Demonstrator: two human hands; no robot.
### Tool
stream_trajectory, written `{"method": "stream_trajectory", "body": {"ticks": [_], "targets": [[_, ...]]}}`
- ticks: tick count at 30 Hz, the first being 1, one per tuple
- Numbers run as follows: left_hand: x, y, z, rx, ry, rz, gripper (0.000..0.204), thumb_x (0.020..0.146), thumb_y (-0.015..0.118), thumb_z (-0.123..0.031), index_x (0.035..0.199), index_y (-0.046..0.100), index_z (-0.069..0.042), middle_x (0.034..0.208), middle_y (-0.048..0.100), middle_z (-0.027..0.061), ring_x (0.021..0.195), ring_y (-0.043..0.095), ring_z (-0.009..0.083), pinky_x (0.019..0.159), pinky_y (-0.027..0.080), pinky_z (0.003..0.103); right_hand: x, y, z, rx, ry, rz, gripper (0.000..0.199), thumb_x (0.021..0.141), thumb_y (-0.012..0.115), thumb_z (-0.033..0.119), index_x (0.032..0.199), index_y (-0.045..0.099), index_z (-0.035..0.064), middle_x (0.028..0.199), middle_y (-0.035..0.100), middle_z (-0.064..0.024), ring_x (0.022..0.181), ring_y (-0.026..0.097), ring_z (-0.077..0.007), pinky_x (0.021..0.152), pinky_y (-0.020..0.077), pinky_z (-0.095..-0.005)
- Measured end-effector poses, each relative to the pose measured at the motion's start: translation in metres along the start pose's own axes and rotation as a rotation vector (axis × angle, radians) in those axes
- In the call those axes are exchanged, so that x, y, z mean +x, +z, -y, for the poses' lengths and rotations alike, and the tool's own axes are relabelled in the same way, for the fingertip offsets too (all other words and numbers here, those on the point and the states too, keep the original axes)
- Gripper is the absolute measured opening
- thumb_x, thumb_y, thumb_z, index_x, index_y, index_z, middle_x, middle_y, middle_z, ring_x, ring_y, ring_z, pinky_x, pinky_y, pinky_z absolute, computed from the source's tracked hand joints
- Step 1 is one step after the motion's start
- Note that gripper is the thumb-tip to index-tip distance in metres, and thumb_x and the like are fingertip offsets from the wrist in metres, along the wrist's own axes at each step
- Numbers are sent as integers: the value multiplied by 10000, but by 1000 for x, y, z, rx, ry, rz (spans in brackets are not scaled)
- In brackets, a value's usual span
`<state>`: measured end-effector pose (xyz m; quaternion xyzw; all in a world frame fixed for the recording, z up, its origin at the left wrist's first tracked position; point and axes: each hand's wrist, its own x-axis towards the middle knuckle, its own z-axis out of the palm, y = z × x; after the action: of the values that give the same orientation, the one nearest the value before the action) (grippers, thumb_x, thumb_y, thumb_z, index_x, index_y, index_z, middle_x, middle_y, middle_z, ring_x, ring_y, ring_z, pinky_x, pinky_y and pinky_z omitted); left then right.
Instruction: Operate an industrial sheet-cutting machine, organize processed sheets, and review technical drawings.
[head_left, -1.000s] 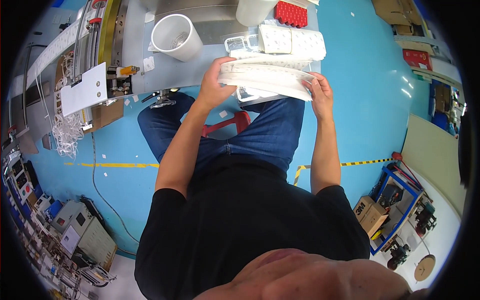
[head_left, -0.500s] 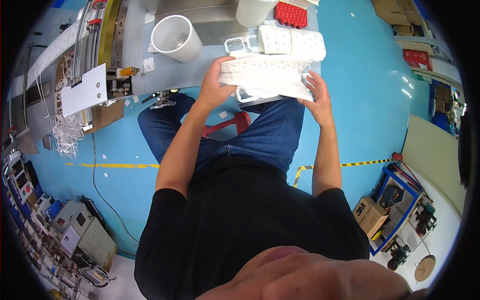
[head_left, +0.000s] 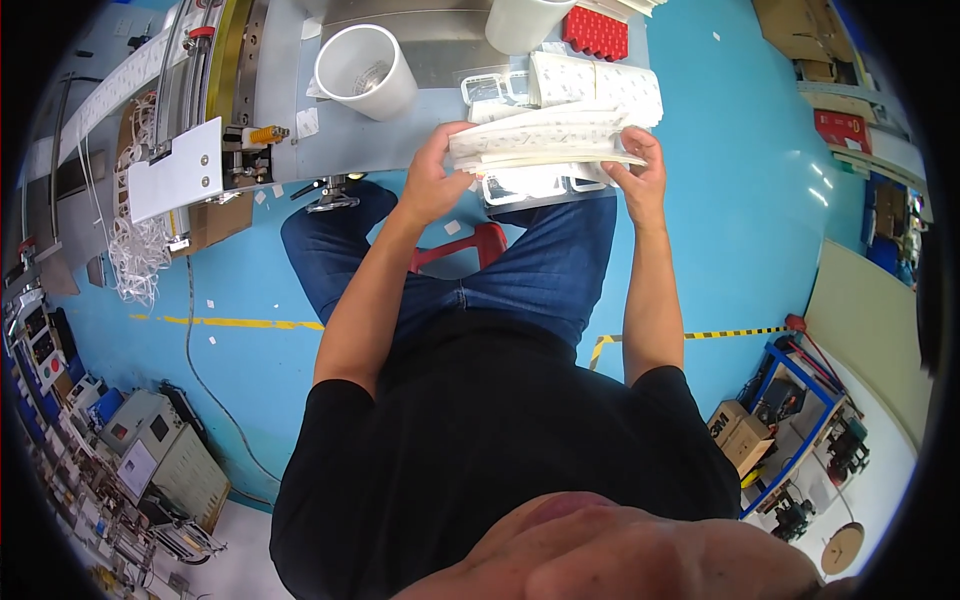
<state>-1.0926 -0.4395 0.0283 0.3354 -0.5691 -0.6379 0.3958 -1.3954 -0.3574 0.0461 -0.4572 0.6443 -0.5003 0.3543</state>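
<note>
A stack of white printed paper sheets [head_left: 540, 138] is held up between my two hands over the near edge of the bench. My left hand [head_left: 432, 172] is closed on the stack's left end, thumb in front and fingers behind. At the right end, my right hand [head_left: 642, 170] pinches the sheets between thumb and curled fingers. Behind the held stack lies a banded bundle of similar printed sheets [head_left: 580, 82]. Clear plastic pieces with white frame outlines [head_left: 520, 186] lie partly hidden below the stack, and another such piece [head_left: 482, 90] shows beside the bundle.
A white cup-shaped container [head_left: 366, 72] with something coiled inside stands on the grey bench [head_left: 285, 95], left of the sheets. Farther back are another white container [head_left: 522, 28] and a red block with a wavy edge [head_left: 596, 34]. Machine rails [head_left: 222, 60] border the bench's left side.
The stack has straightened and closed up; its drooping right corner has risen. My right hand has closed more firmly on that end. The whole view has shifted slightly.
</note>
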Motion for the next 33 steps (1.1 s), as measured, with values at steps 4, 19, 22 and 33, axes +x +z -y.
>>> {"method": "stream_trajectory", "body": {"ticks": [4, 19, 22, 33], "targets": [[2, 1, 7, -40, -34, 24, 453, 679, 576, 25, 1128, 534, -18, 1053, 619, 109, 992, 589, 186, 894, 439, 296, 4, 7, 5, 145, -71, -64, 812, 660, 754, 38, 1367, 357, 70, 1381, 423, -149, 1227, 444, -254, 1055, 328, -408], [13, 18, -7, 133, 151, -2, 349, 678, 601, 8, 1023, 561, -26, 962, 611, 83, 913, 589, 182, 844, 454, 281, 1, 12, 11, 183, -64, 37, 730, 699, 667, -52, 1358, 370, 54, 1044, 572, -71, 1057, 535, -204, 956, 419, -348], [13, 20, -9, 158, 117, -17, 290, 690, 614, 2, 976, 568, -27, 928, 612, 79, 882, 594, 176, 811, 463, 283, -2, 15, 11, 217, -21, 42, 716, 700, 649, -75, 1349, 380, 63, 1075, 565, -79, 1043, 531, -195, 951, 421, -344], [19, 23, -8, 178, 131, -36, 221, 701, 613, 12, 918, 581, -23, 875, 606, 57, 813, 579, 151, 741, 462, 263, -3, 29, 11, 322, 22, -12, 630, 726, 597, -97, 1303, 403, 65, 1119, 542, -77, 1030, 524, -161, 905, 429, -296]]}}
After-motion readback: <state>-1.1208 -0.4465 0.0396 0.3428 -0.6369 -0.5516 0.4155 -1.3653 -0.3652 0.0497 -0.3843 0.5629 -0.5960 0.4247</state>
